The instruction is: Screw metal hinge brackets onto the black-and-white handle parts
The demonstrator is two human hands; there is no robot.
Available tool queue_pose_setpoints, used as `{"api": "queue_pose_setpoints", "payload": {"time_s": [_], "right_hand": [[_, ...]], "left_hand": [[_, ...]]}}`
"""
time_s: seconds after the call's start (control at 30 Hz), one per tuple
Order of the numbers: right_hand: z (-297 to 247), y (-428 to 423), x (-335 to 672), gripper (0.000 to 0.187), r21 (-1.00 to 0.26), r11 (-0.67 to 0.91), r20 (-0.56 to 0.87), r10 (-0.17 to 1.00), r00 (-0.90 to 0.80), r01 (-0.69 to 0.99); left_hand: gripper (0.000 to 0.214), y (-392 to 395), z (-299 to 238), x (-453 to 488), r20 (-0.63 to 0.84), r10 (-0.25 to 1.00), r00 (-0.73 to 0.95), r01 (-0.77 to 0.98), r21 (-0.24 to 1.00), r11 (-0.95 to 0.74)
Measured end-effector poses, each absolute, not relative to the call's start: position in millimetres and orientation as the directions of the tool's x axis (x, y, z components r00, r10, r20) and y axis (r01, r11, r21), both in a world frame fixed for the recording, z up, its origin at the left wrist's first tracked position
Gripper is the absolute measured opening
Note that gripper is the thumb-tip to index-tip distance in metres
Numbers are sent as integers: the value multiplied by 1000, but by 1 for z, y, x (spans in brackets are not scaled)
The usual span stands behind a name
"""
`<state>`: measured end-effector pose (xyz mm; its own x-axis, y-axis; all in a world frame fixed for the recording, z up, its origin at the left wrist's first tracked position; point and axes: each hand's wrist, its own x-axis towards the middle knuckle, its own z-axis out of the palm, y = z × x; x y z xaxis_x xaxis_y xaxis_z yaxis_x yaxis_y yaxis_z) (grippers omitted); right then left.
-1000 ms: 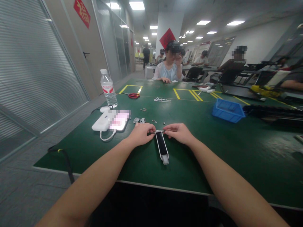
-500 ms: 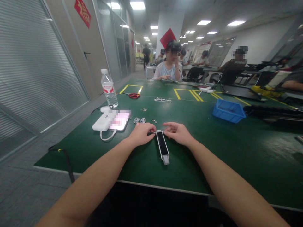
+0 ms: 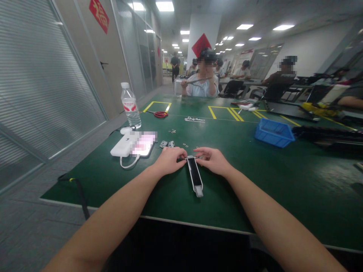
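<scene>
A narrow white frame (image 3: 200, 176) with a black inner face lies on the green table, its far end between my hands. My left hand (image 3: 169, 160) is closed in a pinch on a thin metal rod (image 3: 182, 158) at the left of that end. On the right side, the thumb and fingers of my right hand (image 3: 212, 160) close around a small metal piece whose kind I cannot make out. Whether it joins the rod is hidden. Beyond my left hand lie small grey metal plates (image 3: 163, 144), and several washers (image 3: 173, 131) are scattered nearby.
Left on the table are a water bottle (image 3: 131, 107), a white power bank (image 3: 122, 145) and a cabled phone (image 3: 147, 145). Red-handled scissors (image 3: 160, 114) and white strips (image 3: 194, 120) lie farther back. A blue bin (image 3: 273, 132) stands right. A person (image 3: 202, 85) sits opposite.
My right hand's fingers have shifted slightly and closed on the small metal piece. My left hand and the frame stay put. The person opposite has raised a long thin strip.
</scene>
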<state>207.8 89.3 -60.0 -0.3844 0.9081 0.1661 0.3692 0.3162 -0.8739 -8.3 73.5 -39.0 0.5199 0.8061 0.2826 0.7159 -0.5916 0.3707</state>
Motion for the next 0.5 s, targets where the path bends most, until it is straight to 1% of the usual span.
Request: {"api": "queue_pose_setpoints", "payload": {"time_s": [0.17, 0.5], "right_hand": [[-60, 90, 209, 43, -875, 329, 180, 902, -393, 356], [-59, 90, 209, 38, -856, 346, 189, 901, -391, 385]], "left_hand": [[13, 73, -39, -8, 283, 805, 522, 713, 373, -593], [13, 71, -36, -7, 266, 818, 511, 737, 354, -575]]}}
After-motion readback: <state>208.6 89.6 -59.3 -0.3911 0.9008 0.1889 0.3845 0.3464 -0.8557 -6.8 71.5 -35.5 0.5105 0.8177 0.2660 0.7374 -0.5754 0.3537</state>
